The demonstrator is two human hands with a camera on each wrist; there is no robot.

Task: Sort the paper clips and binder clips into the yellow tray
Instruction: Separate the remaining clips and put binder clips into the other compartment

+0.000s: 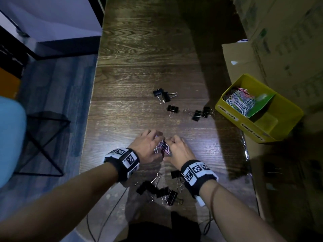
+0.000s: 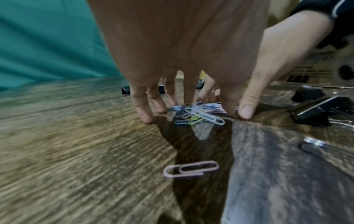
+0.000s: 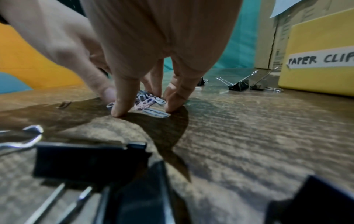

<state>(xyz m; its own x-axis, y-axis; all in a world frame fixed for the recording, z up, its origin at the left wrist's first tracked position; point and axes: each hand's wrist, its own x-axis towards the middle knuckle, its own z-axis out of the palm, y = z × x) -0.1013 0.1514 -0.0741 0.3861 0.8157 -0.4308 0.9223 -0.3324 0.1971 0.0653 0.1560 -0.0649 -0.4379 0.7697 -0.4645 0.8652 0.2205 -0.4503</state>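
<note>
Both hands were herding paper clips (image 1: 162, 147) into one heap on the surface (image 1: 139, 70). The left hand (image 1: 146, 146) and right hand (image 1: 180, 151) caged it with fingertips down, each grip loose, nothing lifted. Next, I judged: scoop the heap and carry it to the yellow tray (image 1: 279, 123), far right.

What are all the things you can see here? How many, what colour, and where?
paper clip pile: many, pastel colours, on the table between both hands
stray paper clip: one, pink, near the pile
binder clips: five black ones far, several more near the wrists
yellow tray: one, right side, paper clips in its far compartment
table: one, dark wood
cardboard boxes: brown, right
left hand: fingertips down around the pile
right hand: same, opposite side
</note>
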